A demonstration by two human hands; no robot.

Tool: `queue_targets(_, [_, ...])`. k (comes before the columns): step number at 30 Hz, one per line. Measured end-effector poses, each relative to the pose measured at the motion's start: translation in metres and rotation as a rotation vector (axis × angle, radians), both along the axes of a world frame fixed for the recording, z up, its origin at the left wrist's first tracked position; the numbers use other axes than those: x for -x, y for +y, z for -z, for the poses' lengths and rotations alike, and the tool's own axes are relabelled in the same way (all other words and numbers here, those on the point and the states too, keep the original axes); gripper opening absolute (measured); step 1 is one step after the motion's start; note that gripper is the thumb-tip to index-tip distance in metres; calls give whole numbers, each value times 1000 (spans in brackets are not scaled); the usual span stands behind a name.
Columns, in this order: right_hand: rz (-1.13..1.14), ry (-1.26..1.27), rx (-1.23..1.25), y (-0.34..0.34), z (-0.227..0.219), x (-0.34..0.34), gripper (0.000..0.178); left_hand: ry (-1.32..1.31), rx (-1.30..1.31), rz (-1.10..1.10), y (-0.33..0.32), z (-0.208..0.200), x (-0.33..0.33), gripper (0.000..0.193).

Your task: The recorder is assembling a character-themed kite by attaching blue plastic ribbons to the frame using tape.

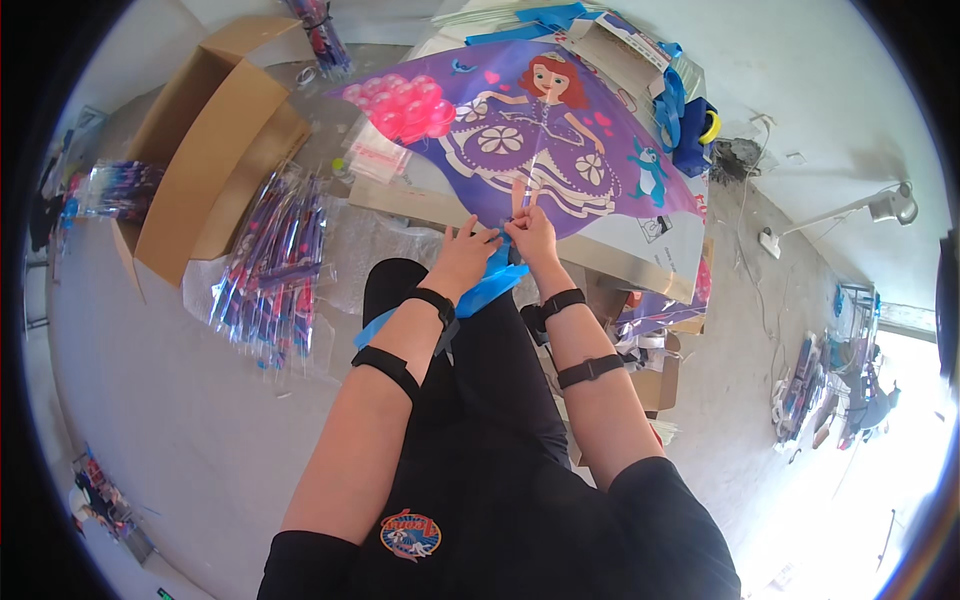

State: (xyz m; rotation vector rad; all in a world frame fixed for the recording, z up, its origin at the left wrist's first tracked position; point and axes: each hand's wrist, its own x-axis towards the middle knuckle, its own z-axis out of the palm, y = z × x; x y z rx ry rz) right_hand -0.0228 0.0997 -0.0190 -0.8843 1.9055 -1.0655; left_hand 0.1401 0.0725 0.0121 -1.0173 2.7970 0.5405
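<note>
A purple kite (625, 165) printed with a red-haired princess and pink balloons lies spread over the table, its lower tip pointing toward me. Below that tip a blue ribbon tail (488, 288) hangs down across my lap. My left hand (465, 255) has its thumb and index finger at the ribbon's upper end, while its other fingers are spread. From the other side, my right hand (534, 238) pinches at the same spot, where ribbon and kite tip meet. The exact join is partly covered by my fingers.
An opened cardboard box (200, 170) stands at the left, with several packed kites in clear sleeves (272, 265) on the floor beside it. Blue ribbon rolls (672, 105) and a white carton (615, 55) sit at the table's far right. A lamp (893, 206) is farther right.
</note>
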Motion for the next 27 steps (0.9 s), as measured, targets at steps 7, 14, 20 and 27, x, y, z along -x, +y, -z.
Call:
queue_targets(7, [-10,80,-47,2,2,-3,23,10,-18,-11,1,-2,-1,39])
queue_targets(14, [-17,157,-104,0,5,-5,25,-2,-12,-13,1,-1,-2,41])
queue_targets(20, [-14,161,-147,-2,-2,-5,25,0,-5,-3,1,0,-2,41])
queue_targets(27, [-18,145,-171,-5,-10,-4,24,-6,-23,-7,1,-2,-1,42])
